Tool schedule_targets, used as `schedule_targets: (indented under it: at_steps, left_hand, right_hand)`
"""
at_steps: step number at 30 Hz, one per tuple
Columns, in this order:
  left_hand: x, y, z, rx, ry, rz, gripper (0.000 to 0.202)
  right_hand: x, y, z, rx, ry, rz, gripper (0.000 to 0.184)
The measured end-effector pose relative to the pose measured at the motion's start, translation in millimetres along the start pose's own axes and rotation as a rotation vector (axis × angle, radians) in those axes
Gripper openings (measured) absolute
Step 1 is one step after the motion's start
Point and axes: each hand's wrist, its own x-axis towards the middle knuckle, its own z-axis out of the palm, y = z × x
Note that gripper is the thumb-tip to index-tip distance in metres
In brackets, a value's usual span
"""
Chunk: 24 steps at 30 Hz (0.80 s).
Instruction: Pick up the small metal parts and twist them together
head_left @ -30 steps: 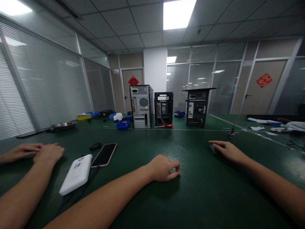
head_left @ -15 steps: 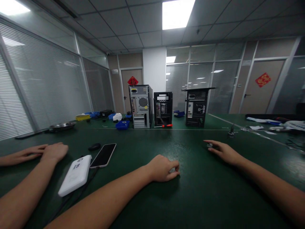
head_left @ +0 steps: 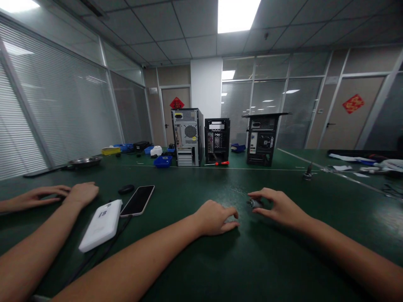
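My left hand (head_left: 217,218) rests low over the green table, its thumb and index finger curled around a small gap. Something pale shows faintly between those fingers, too small to name. Opposite it, my right hand (head_left: 281,206) pinches a small silver cylindrical part (head_left: 254,204) between thumb and fingers. A short space separates the part from my left fingertips. Further back on the right, a small dark metal piece with an upright shaft (head_left: 307,173) stands on the table.
A co-worker's hands (head_left: 80,195) rest at the left, near a white power bank (head_left: 101,224), a phone (head_left: 138,200) and a round black object (head_left: 126,189). Computer cases (head_left: 190,138), a red-handled screwdriver (head_left: 223,162) and a blue bin (head_left: 163,162) stand at the back.
My right hand has moved left with the silver part, closer to my left hand. My left thumb and index finger have parted slightly. The co-worker's hands have shifted a little right.
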Motion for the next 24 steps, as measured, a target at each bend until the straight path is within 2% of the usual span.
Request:
schedule_targets:
  at_steps: [4,10,19,24]
  left_hand:
    - [0,0,1.3,0.02,0.018,-0.021,0.036]
    - [-1,-2,5.8,0.038,0.058,-0.002,0.033]
    - [-1,-2,3.8,0.026,0.039,0.05,0.034]
    - [-1,0,3.2,0.041,0.063,0.034,0.031]
  right_hand:
    - [0,-23,8,-0.013,-0.021,-0.11,0.044]
    - [-2,-44,17,-0.169,-0.02,-0.315,0.04]
    - [-2,-54,23,-0.288,0.021,-0.419,0.035]
    - [-1,-53,23,-0.282,0.033,-0.41,0.038]
